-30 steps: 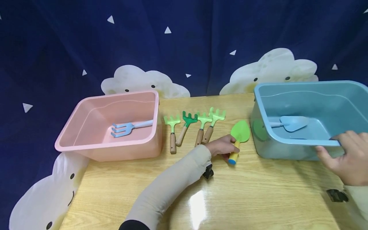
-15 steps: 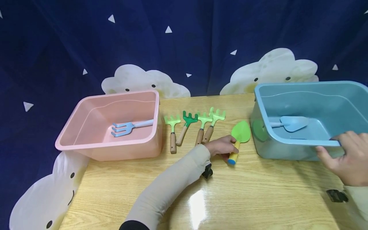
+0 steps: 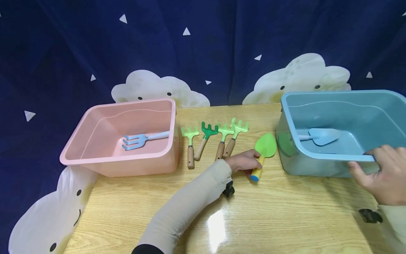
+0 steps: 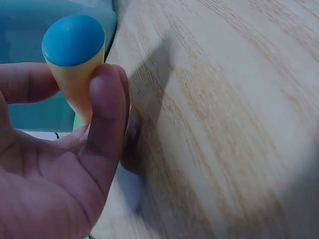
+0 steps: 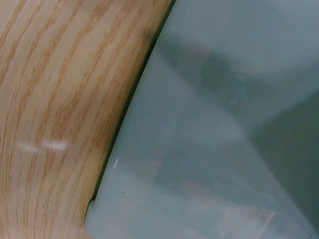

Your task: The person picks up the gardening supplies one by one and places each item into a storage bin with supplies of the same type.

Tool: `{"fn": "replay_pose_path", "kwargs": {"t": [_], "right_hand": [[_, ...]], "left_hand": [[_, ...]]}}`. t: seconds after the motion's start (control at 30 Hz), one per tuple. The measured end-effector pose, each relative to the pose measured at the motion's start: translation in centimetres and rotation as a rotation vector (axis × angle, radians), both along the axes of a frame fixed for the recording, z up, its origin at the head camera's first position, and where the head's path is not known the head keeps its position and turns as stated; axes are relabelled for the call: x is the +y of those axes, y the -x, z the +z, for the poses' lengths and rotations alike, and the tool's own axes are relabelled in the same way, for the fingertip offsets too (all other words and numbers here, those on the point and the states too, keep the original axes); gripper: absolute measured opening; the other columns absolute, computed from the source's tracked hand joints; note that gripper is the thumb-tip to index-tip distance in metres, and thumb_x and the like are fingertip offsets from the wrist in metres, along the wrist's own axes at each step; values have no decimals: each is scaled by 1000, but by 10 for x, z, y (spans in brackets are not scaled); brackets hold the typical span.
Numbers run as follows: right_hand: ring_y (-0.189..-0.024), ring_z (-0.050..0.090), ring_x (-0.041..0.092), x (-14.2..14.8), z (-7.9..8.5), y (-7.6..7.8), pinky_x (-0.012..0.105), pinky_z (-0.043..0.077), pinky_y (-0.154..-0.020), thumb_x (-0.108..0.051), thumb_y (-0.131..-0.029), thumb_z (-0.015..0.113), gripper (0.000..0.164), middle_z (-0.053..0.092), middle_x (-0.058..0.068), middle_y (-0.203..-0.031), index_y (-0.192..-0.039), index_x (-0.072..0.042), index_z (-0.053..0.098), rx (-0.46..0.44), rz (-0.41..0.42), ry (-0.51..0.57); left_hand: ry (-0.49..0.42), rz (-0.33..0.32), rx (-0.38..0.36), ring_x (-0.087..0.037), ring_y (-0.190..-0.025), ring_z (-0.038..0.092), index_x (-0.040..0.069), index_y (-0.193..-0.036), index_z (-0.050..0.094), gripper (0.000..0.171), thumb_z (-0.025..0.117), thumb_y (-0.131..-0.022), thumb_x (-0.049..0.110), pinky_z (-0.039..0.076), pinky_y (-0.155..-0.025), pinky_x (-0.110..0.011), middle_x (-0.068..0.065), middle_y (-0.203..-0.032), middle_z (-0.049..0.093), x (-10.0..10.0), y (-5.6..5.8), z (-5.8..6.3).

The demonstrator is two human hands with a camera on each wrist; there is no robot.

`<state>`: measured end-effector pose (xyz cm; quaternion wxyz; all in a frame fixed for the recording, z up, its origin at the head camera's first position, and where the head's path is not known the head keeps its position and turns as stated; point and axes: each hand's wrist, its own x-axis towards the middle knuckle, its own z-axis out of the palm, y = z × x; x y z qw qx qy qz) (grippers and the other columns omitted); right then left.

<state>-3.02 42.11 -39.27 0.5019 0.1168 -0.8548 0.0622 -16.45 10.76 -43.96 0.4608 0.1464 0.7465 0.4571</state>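
My left hand (image 3: 245,161) pinches the yellow handle of a toy trowel (image 3: 265,145) between thumb and fingers. Its green blade points away from me, beside the blue bin, and the blue handle end (image 4: 74,41) faces the left wrist camera. At the right, my right hand (image 3: 385,173) grips the front rim of the blue bin (image 3: 323,156), thumb outside and fingers over the edge. A light blue trowel (image 3: 324,136) lies inside that bin. The right wrist view shows the bin's outer wall (image 5: 209,134) close up, without the hand.
Several small toy rakes with wooden handles, among them a dark green rake (image 3: 209,131), lie in a row left of my left hand. A pink bin (image 3: 118,160) stands at the left with a light blue fork (image 3: 134,141) inside. A dark blue curtain (image 3: 203,53) hangs behind the table.
The blue end of the trowel's handle has shifted very slightly left. Both hands keep their hold and stay nearly in place.
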Motion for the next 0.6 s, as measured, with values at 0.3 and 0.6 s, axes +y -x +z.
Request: {"fn": "replay_pose_path", "kwargs": {"t": [0.3,0.6], "right_hand": [[-46,34,46,2,-3,-2,52,21,-49,-76,-87,38,92,44,27,-53,-67,13,50,-49,-53,-12],[-42,27,41,3,-2,2,53,18,-47,-72,-90,40,88,39,24,-51,-65,13,49,10,28,-3]], "left_hand": [[16,-6,16,-17,-75,57,6,-149,34,60,58,-94,10,49,-62,-26,-8,-99,54,-1,0,2],[5,4,82,-14,-79,57,7,-148,38,60,61,-93,7,49,-63,-26,-8,-110,56,-1,-2,2]]}}
